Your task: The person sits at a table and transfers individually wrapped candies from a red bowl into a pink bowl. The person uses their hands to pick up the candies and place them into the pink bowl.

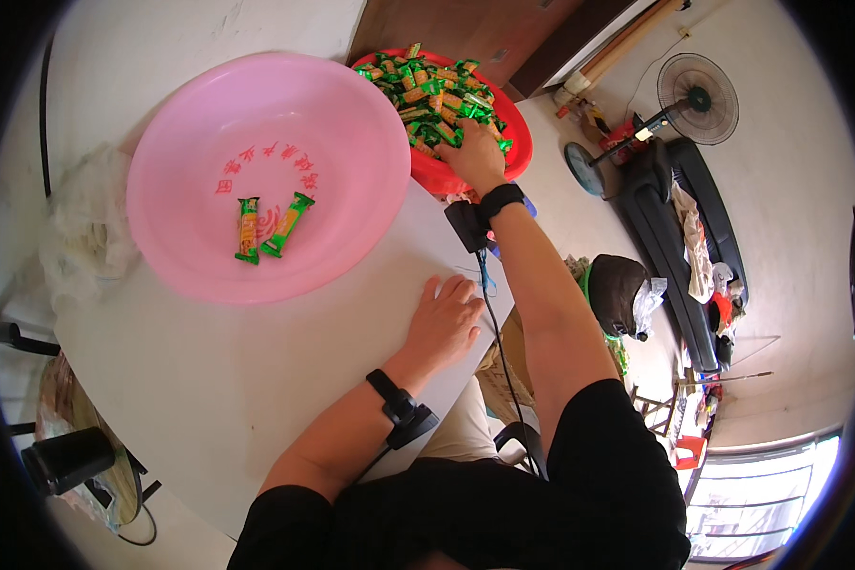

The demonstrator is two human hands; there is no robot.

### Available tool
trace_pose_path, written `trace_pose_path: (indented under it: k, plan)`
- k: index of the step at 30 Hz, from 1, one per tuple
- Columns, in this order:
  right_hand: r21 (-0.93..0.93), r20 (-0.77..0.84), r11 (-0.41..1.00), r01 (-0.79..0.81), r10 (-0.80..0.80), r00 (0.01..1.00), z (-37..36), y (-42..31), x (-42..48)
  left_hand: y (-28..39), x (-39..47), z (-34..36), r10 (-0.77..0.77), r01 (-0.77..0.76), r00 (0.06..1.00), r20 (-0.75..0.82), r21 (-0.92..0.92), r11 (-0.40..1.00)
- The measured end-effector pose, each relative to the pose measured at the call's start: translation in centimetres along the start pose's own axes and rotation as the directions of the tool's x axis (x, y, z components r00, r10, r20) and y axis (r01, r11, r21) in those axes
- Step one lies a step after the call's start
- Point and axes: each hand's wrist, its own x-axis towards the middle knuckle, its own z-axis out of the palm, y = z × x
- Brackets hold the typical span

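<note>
My right hand (pixel 476 158) reaches over the rim of a red plastic basin (pixel 519 139). Its fingers touch the heap of small green-and-orange wrapped snack packets (pixel 442 96) inside; whether it grips one is hidden. On the white table (pixel 313 370), near its right edge, my left hand (pixel 443 320) rests palm down with fingers apart, holding nothing. A large pink plastic basin (pixel 185 149) stands ahead and to the left, with red printed characters on its bottom. Two packets lie apart in it: one nearly upright in view (pixel 248 231), the other slanted (pixel 288 224).
A clear plastic bag (pixel 92 235) lies left of the pink basin. A black cable (pixel 499 328) hangs from the device on my right wrist. Below left is a black cylindrical object (pixel 68 459). Farther right are a standing fan (pixel 695 100) and a black sofa (pixel 655 242).
</note>
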Motion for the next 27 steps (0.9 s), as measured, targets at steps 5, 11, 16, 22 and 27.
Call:
trace_pose_path:
  k: [5, 11, 16, 22, 27]
  plan:
    - [-0.128, 0.119, 0.992, -0.012, 0.027, 0.993, 0.8, 0.5, 1.7, 0.0, 0.0, 0.0, 0.007, -0.007, 1.000, -0.002, -0.002, 1.000]
    - [0.109, 0.027, 0.990, -0.090, 0.088, 0.996, -1.2, -0.8, 1.0, 0.1, 0.1, -0.4, -0.006, 0.005, 1.000, 0.028, 0.008, 1.000]
    - [0.530, -0.243, 0.818, 0.224, -0.107, 0.964, -4.0, -5.5, -1.7, 0.0, 0.1, 0.3, 0.001, -0.002, 1.000, 0.010, 0.045, 0.999]
    - [0.666, -0.073, 0.645, 0.374, -0.442, 0.894, -4.2, -9.5, -5.9, -0.7, -0.2, 1.3, 0.056, -0.049, 0.997, -0.055, 0.117, 0.992]
    - [0.428, -0.337, 0.798, 0.424, -0.295, 0.894, -0.3, -4.0, -1.6, -0.3, 0.1, 0.4, 0.004, -0.007, 0.998, 0.056, 0.048, 0.999]
